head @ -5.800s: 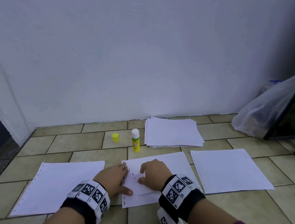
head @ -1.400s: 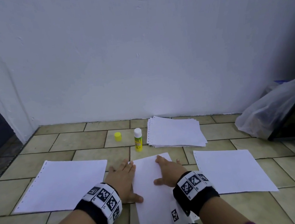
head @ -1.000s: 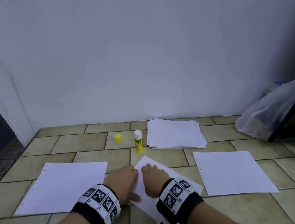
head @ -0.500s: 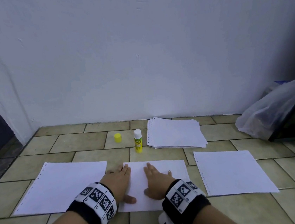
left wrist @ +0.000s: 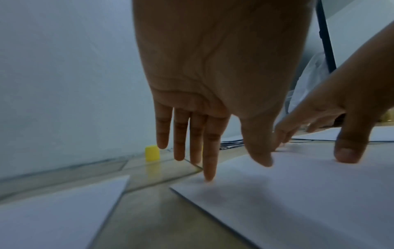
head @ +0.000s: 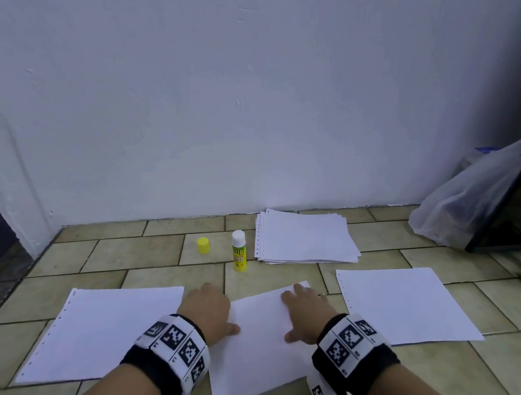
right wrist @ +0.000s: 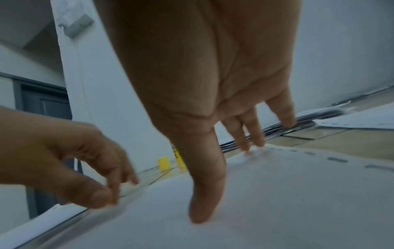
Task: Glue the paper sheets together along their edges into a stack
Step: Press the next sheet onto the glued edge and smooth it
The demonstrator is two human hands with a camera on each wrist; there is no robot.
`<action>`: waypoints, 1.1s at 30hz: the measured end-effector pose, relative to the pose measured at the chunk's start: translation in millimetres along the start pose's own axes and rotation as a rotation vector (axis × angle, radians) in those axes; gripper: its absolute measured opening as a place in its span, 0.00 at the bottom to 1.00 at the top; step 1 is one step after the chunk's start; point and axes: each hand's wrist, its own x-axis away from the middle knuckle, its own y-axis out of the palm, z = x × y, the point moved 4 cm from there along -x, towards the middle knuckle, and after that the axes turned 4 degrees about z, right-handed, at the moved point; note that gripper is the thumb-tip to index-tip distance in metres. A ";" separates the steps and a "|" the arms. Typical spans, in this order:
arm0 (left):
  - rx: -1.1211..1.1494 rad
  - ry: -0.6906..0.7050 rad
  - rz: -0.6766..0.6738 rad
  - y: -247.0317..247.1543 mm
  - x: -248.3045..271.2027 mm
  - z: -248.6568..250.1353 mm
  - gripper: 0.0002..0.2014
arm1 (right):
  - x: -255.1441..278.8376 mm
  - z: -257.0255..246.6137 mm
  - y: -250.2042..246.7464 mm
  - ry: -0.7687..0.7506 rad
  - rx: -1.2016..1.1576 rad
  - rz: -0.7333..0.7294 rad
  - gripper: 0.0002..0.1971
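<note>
A white paper sheet (head: 262, 343), lying skewed on the tan tiled floor (head: 148, 252), is pressed flat by the left hand (head: 208, 313) and right hand (head: 305, 314), fingers extended, nothing gripped. Glued edges risk being misaligned if the sheet is slid unevenly.

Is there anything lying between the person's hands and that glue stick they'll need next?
Nothing visible. The left hand and right hand rest on the middle white paper sheet; only bare tiled floor separates them from the upright, uncapped yellow glue stick.
</note>
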 end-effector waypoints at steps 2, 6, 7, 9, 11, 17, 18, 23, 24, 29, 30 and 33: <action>0.127 0.107 0.058 3.6 -0.3 13.7 0.27 | 0.4 -6.8 -2.6 0.026 0.111 0.037 0.33; 0.165 0.232 -0.012 13.5 4.0 26.5 0.24 | -2.2 -22.7 -3.0 0.016 0.110 0.055 0.23; 0.141 0.223 -0.018 13.7 4.4 26.3 0.21 | -2.9 -26.0 -2.1 0.006 0.070 0.041 0.23; 0.048 0.214 -0.015 9.1 6.5 27.3 0.16 | -4.0 -33.7 0.3 -0.034 -0.003 0.021 0.24; -0.030 0.198 0.004 3.4 7.1 28.2 0.14 | -5.3 -41.9 3.6 -0.106 -0.056 0.030 0.25; 0.170 0.115 -0.051 20.3 2.8 16.8 0.44 | -5.3 -57.6 10.2 -0.236 -0.038 -0.009 0.38; 0.178 0.114 -0.084 23.8 2.4 15.2 0.46 | -4.8 -58.1 9.9 -0.256 -0.035 -0.042 0.40; 0.112 0.108 -0.124 23.6 5.0 15.2 0.45 | -3.6 -37.0 3.5 -0.240 -0.143 -0.095 0.37; 0.101 0.108 -0.128 22.4 5.9 15.6 0.45 | -3.4 -27.5 2.8 -0.206 -0.169 -0.090 0.36; 0.080 0.121 -0.151 23.6 6.5 15.8 0.44 | -4.5 15.7 6.6 -0.068 -0.212 -0.086 0.36; 0.083 0.122 -0.143 23.5 7.2 16.2 0.44 | -4.2 18.1 6.6 -0.064 -0.215 -0.080 0.38; 0.081 0.102 -0.133 20.0 8.8 16.5 0.45 | -4.3 14.6 1.2 -0.058 -0.176 0.011 0.45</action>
